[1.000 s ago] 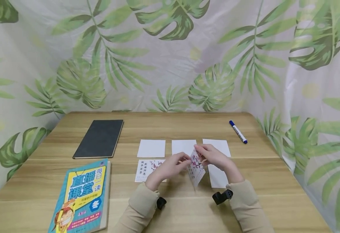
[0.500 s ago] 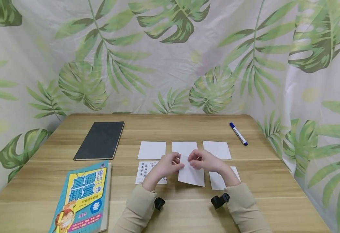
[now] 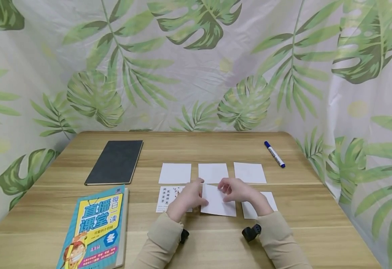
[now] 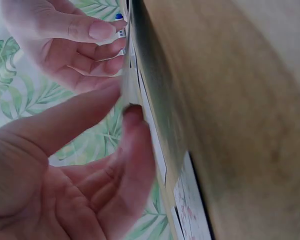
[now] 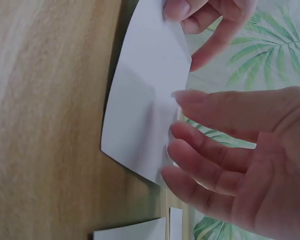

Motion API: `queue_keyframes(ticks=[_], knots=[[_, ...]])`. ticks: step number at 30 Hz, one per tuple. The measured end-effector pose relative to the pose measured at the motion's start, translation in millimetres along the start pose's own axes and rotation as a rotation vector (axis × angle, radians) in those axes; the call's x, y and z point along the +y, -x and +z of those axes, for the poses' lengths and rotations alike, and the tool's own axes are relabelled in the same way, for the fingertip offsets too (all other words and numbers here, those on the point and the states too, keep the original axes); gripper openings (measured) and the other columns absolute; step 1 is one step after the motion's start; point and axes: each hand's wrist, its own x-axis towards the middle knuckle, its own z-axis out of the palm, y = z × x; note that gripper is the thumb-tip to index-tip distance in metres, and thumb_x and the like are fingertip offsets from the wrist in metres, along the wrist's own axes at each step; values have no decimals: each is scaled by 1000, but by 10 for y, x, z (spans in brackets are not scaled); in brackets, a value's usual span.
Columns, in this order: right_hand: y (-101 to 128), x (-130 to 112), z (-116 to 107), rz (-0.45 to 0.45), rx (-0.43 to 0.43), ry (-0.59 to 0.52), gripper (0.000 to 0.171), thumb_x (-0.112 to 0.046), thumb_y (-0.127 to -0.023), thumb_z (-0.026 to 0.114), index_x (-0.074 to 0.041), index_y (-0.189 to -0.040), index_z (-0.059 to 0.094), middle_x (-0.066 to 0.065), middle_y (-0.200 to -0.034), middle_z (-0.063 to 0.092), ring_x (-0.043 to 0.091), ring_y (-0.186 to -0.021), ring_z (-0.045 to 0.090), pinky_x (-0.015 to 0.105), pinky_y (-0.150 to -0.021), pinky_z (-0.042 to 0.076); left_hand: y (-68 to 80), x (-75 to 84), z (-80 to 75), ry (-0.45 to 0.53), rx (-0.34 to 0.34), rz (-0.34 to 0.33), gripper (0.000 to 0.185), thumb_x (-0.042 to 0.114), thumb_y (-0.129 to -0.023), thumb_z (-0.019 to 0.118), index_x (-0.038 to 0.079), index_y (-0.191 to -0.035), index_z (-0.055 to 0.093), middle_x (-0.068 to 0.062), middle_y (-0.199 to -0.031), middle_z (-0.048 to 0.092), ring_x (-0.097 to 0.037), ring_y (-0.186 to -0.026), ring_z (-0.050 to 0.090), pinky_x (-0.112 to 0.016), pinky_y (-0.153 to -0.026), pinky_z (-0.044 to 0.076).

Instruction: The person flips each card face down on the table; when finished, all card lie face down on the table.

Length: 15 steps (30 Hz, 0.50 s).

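Left hand [image 3: 189,196] and right hand [image 3: 237,189], fingers extended and relaxed, meeting at a blank white card [image 3: 218,201] low over the wooden counter [image 3: 196,239]; fingertips touching the card's left edge and upper right corner, no curled grip visible (whether the card lies fully flat cannot be told). Right wrist view: card face blank, slightly bowed, right fingers [image 5: 210,150] spread beside it. Card position: middle of the near row, between a printed card [image 3: 167,198] with characters and blossoms, partly under the left hand, and a white card [image 3: 261,207] just right of the right wrist. Behind: three white cards in a row [image 3: 212,173]. Farther out: blue-capped marker [image 3: 274,154] at far right, black notebook [image 3: 115,161] at far left, colourful book [image 3: 93,228] near the front left edge. Leaf-patterned curtain [image 3: 196,63] behind and beside.
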Motion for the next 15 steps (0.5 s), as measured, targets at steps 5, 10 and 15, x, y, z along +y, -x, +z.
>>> queue_keyframes(ticks=[5,10,15], knots=[[-4,5,14,38,9,44,35,5,-70,72,0,-103,60,11,-89,61,20,-78,54,24,-67,44,2,-8,26,-47,3,-23,63,4,-69,78,-10,-123,48,-4,-65,52,-14,-54,49,-24,-52,41],[-12,-7,33,92,19,92,39,8,-67,72,-1,-103,61,10,-90,60,21,-81,52,29,-71,43,11,15,34,-75,5,-70,50,4,-69,78,-8,-110,53,-5,-68,51,-16,-58,49,-26,-52,41],[-20,-29,54,138,25,120,42,8,-66,73,-4,-104,61,8,-93,59,21,-87,52,35,-78,44,16,18,44,-90,10,-83,48,5,-68,78,-6,-108,54,-5,-69,52,-17,-59,49,-27,-51,40]])
